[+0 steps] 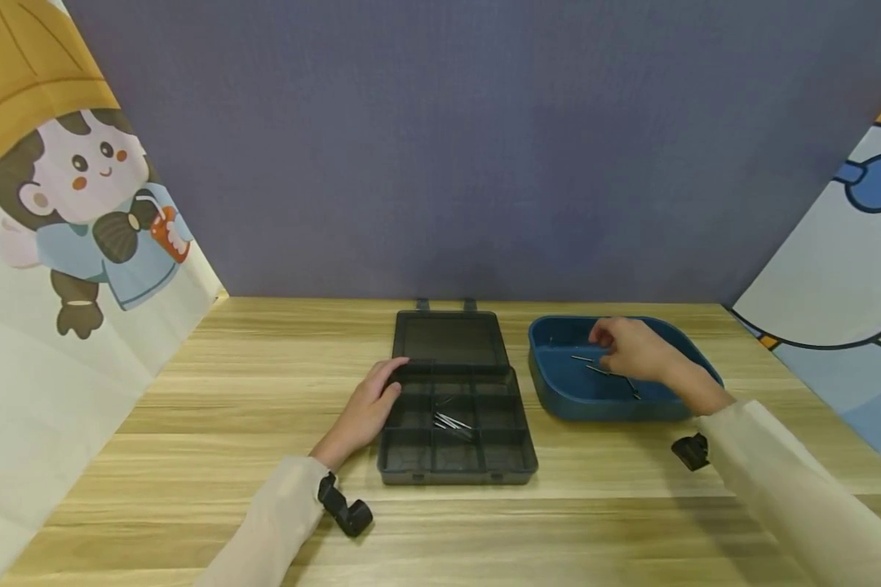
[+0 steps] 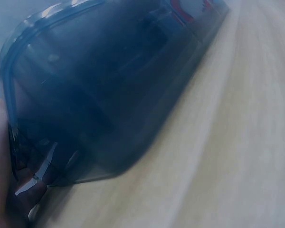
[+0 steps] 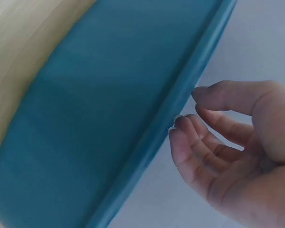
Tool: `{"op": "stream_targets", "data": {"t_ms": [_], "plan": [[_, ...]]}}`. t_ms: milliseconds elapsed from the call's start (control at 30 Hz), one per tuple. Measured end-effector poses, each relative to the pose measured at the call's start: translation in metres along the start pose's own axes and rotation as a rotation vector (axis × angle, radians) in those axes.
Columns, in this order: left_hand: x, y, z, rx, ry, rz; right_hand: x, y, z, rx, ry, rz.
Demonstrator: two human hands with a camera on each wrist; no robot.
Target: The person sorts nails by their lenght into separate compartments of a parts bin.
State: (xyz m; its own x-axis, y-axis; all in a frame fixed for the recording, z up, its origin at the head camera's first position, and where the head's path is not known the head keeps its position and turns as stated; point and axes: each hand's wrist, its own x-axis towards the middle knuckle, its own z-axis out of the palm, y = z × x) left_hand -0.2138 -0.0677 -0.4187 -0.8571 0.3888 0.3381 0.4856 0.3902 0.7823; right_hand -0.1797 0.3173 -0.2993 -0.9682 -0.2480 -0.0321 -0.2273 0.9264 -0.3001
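Observation:
My left hand (image 1: 365,412) rests along the left side of a dark translucent compartment box (image 1: 404,477), its fingertips at the back left corner of the tray part. The box's lid (image 1: 451,336) lies folded back behind it. Several thin silver metal pieces (image 1: 453,421) lie in its middle compartment. Over a blue bin (image 1: 558,403) hovers my right hand (image 1: 635,350), fingers loosely bent, and nothing shows between thumb and fingers. A few slim metal pieces (image 1: 598,370) lie on the bin floor, partly covered by that hand. The left wrist view shows the box wall (image 2: 99,95) close up.
Both the box and the bin stand on a wood-grain table (image 1: 264,342). A grey-blue panel (image 1: 440,163) rises at the back, with printed cartoon sheets (image 1: 15,391) at either side. Black wrist devices (image 1: 348,514) sit on both sleeves.

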Motion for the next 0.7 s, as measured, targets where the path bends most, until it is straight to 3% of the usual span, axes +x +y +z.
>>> {"op": "stream_targets", "data": {"t_ms": [367, 700], "plan": [[0.001, 0.0, 0.0, -0.001, -0.003, -0.01, 0.0, 0.026, 0.005, -0.047, -0.102, 0.071], [-0.001, 0.0, 0.0, -0.007, -0.003, -0.007, 0.001, 0.047, 0.014, -0.04, -0.104, 0.095]]}}
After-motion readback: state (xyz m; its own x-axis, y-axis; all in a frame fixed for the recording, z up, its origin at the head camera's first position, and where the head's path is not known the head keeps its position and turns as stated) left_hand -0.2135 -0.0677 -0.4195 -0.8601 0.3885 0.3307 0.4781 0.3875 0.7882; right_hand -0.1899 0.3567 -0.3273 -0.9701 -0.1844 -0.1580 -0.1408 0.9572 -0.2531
